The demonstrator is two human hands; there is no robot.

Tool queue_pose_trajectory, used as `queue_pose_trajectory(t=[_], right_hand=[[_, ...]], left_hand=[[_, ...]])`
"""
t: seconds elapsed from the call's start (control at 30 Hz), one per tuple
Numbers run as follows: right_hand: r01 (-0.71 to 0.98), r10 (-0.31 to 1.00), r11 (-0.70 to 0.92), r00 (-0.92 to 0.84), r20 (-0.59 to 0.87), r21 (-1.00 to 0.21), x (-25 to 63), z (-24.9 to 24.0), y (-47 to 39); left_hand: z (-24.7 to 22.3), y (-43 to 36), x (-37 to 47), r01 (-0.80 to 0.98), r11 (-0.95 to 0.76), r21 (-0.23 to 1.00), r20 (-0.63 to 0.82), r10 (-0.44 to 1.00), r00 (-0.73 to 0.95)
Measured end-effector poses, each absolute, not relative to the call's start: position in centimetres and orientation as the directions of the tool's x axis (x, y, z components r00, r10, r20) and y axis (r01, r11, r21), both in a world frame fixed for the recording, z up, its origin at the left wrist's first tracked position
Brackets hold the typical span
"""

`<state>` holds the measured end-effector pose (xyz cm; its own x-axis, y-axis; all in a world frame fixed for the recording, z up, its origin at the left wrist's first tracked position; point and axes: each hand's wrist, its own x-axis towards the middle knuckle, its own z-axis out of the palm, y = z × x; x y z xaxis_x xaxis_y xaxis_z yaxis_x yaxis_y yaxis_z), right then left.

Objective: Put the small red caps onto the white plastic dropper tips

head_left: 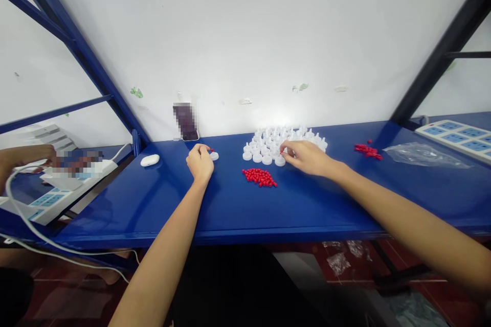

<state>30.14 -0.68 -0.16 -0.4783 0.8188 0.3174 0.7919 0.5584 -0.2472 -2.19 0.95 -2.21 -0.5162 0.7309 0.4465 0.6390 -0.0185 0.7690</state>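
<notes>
A cluster of white nozzle caps (264, 140) stands upright on the blue table. At its near right edge, my right hand (307, 157) pinches a small red cap (282, 151) at the tip of the front white nozzle cap (280, 161). To the left, my left hand (200, 164) rests with its fingers curled in; whatever they hold, if anything, is hidden. Right beside those fingers stands a single white nozzle cap (215, 156) with a red tip (212, 150). Between my hands, nearer to me, lies a loose pile of small red caps (260, 177).
Farther right lie more red caps (368, 152), a clear plastic bag (422, 156) and a power strip (460, 138). A phone (186, 121) leans on the wall; a white earbud case (150, 160) lies left. Another person's hand (34, 156) is at far left, near white cables (23, 217).
</notes>
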Motion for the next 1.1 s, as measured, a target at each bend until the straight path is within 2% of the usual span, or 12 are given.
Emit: queue_pose_trajectory(t=[0.27, 0.4, 0.57, 0.77, 0.97, 1.1], right_hand=[[0.804, 0.809, 0.566, -0.501, 0.307, -0.182, 29.5, -0.7, -0.7], [0.755, 0.788, 0.598, -0.493, 0.367, -0.269, 29.4, -0.9, -0.5], [0.720, 0.828, 0.558, -0.448, 0.338, -0.413, 29.1, -1.1, -0.5], [0.672, 0.815, 0.577, -0.438, 0.378, -0.465, 28.8, -1.4, -0.7], [0.633, 0.838, 0.546, -0.402, 0.370, -0.549, 28.2, -1.8, -0.9], [0.624, 0.845, 0.535, -0.388, 0.369, -0.569, 28.2, -1.8, -1.0]], left_hand=[[-2.2, 0.6, -1.9, 0.699, -0.073, 0.711, 0.489, 0.766, -0.418], [-2.3, 0.6, -1.8, 0.710, -0.107, 0.696, 0.506, 0.775, -0.379], [-2.6, 0.7, -1.9, 0.724, -0.160, 0.671, 0.528, 0.789, -0.315], [-2.5, 0.4, -1.8, 0.707, -0.286, 0.647, 0.563, 0.804, -0.189], [-2.8, -0.1, -1.4, 0.726, -0.392, 0.566, 0.571, 0.821, -0.002], [-2.9, 0.4, -1.5, 0.725, -0.359, 0.588, 0.579, 0.812, -0.067]])
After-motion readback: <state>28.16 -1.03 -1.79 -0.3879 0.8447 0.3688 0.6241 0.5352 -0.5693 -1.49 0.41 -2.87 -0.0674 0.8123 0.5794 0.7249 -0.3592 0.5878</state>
